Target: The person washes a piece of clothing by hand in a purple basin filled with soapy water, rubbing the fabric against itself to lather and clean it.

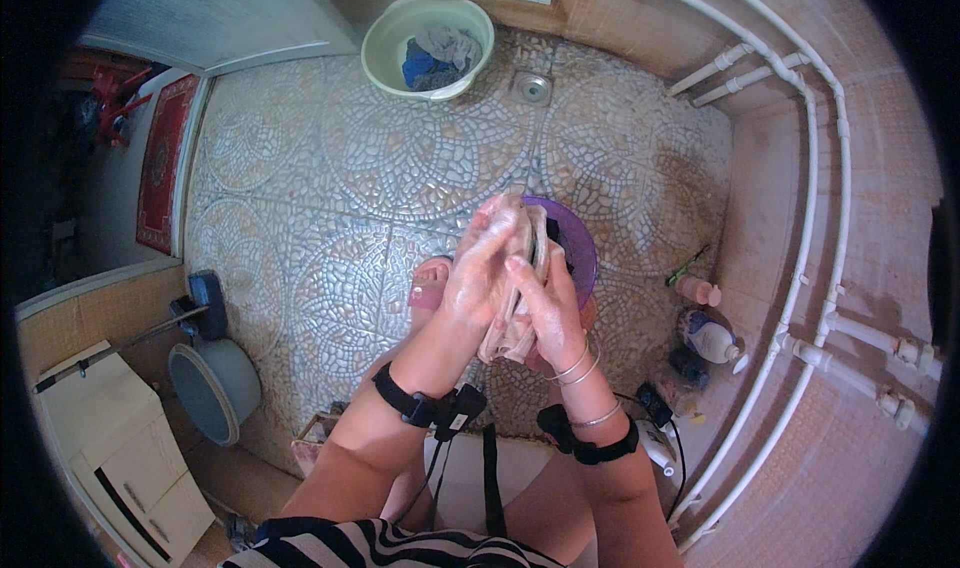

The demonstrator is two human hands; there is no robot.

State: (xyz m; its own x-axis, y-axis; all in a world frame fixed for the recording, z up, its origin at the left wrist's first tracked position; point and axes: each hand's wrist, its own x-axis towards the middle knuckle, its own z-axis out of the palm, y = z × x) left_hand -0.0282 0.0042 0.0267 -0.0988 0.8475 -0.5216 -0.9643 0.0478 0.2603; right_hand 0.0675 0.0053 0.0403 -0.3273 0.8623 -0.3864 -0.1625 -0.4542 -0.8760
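Note:
A wet, pale pinkish piece of fabric (513, 335) is bunched between my two hands. My left hand (480, 257), whitened with suds, grips its left side. Thumb uppermost, my right hand (551, 309) grips the other side and also shows some lather. Below and just beyond them is a purple basin (586, 253), partly hidden by my hands and the fabric. Something dark lies inside that basin, too covered to identify.
A pale green basin (371, 54) of blue and grey laundry stands by the far wall, near a floor drain (532, 88). Bottles, including a white-and-blue one (709, 339), line the right wall below white pipes (808, 163). On the left are a grey-blue bucket (240, 388) and white cabinet (127, 448).

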